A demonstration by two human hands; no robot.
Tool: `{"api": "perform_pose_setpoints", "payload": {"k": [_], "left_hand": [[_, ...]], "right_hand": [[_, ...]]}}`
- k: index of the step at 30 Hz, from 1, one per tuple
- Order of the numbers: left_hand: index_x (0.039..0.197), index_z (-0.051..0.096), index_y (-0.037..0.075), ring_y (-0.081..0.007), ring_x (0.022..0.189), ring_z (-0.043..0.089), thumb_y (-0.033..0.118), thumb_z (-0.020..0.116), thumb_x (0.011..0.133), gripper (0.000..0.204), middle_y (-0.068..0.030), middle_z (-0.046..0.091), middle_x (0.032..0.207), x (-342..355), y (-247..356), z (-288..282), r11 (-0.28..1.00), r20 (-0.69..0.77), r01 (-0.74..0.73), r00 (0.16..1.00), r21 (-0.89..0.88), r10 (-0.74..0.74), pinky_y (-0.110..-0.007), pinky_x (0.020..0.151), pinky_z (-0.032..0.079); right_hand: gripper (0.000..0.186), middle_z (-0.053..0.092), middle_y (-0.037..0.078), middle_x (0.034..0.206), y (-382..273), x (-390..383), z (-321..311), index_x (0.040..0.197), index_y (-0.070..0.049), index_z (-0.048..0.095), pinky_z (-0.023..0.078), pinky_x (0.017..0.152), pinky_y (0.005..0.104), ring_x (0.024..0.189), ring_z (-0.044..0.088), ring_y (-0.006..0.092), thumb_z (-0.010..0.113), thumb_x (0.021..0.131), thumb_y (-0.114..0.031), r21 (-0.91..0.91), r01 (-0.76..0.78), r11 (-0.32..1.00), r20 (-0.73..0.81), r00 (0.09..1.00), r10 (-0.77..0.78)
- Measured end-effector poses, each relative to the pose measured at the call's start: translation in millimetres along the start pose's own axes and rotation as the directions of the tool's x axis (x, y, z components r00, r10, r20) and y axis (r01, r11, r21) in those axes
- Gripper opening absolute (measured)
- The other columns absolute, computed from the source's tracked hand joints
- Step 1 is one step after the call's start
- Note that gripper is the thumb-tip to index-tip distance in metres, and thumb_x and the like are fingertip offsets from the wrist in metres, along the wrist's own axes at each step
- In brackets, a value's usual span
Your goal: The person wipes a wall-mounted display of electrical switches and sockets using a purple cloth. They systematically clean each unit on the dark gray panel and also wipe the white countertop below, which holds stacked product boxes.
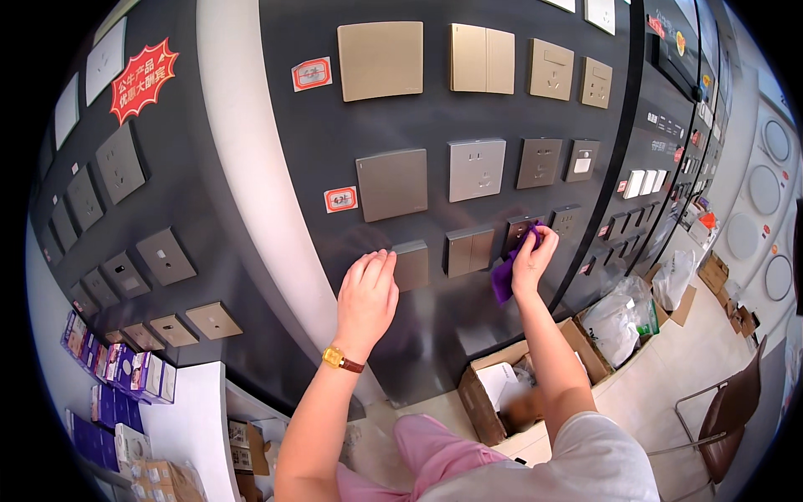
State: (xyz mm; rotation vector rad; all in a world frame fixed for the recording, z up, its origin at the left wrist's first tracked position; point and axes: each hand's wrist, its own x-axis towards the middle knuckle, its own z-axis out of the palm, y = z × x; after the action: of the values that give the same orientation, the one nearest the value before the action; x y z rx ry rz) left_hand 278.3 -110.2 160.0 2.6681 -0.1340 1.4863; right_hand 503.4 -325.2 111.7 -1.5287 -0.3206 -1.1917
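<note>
My left hand point(366, 293), with a gold watch on its wrist, has its fingers bent and pressed together over the left edge of a grey switch plate point(411, 272) low on the dark display board point(468, 322). My right hand point(529, 259) is closed on a purple cloth point(503, 282), at a small dark socket plate point(515, 229), which it partly covers. Between my hands is a two-rocker grey switch point(469, 254); another socket point(566, 219) sits right of the cloth. Rows of grey point(392, 185) and gold plates point(380, 60) are mounted above.
An angled side board point(184, 151) and white column point(242, 125) stand left, above a white counter point(196, 389) with purple boxes point(146, 376). Open cartons point(481, 402) and bagged goods point(619, 326) line the floor below the boards. A brown chair point(734, 402) stands lower right.
</note>
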Motion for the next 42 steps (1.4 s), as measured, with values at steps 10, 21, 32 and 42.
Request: {"api": "perform_pose_setpoints", "payload": {"k": [10,21,32,42], "left_hand": [[0.136,0.045,-0.002,-0.0352,0.128,0.045,0.032,0.068,0.090,0.062,-0.0217,0.052,0.133,3,69,16,0.756,0.368,0.283,0.928,-0.590,-0.061,-0.041,0.108,0.037],[0.108,0.061,-0.002,-0.0164,0.086,0.059,0.016,0.069,0.087,0.029,-0.0094,0.055,0.095,18,78,-4,0.623,0.305,0.346,0.936,-0.702,-0.176,-0.029,0.078,0.048],[0.113,0.061,-0.003,-0.0147,0.099,0.059,0.027,0.062,0.097,0.034,-0.0062,0.059,0.104,24,44,-15,0.202,0.620,0.629,0.776,-0.750,-0.116,-0.029,0.089,0.046],[0.128,0.053,-0.003,-0.0340,0.123,0.049,0.011,0.063,0.088,0.043,-0.0167,0.051,0.131,29,9,-41,0.981,-0.172,0.163,0.969,-0.101,-0.179,-0.043,0.103,0.042]], "right_hand": [[0.013,0.058,0.003,0.103,-121,-24,-45,0.112,-0.004,0.051,0.047,0.083,0.0232,0.093,0.055,0.0080,0.054,0.100,-0.009,0.618,-0.626,0.476,0.523,0.779,0.346],[0.026,0.051,0.010,0.128,-125,-46,-64,0.125,-0.005,0.047,0.037,0.106,0.0339,0.122,0.048,0.0180,0.048,0.100,-0.010,0.549,-0.507,0.665,0.385,0.859,0.338],[0.042,0.053,0.015,0.127,-153,-45,-52,0.127,-0.003,0.055,0.040,0.104,0.0364,0.121,0.052,0.0290,0.062,0.085,0.000,0.481,-0.173,0.859,0.643,0.735,-0.212],[0.038,0.057,0.014,0.123,-212,40,12,0.114,-0.002,0.061,0.046,0.096,0.0388,0.113,0.056,0.0331,0.059,0.078,0.012,0.276,0.543,0.793,0.182,0.781,-0.598]]}}
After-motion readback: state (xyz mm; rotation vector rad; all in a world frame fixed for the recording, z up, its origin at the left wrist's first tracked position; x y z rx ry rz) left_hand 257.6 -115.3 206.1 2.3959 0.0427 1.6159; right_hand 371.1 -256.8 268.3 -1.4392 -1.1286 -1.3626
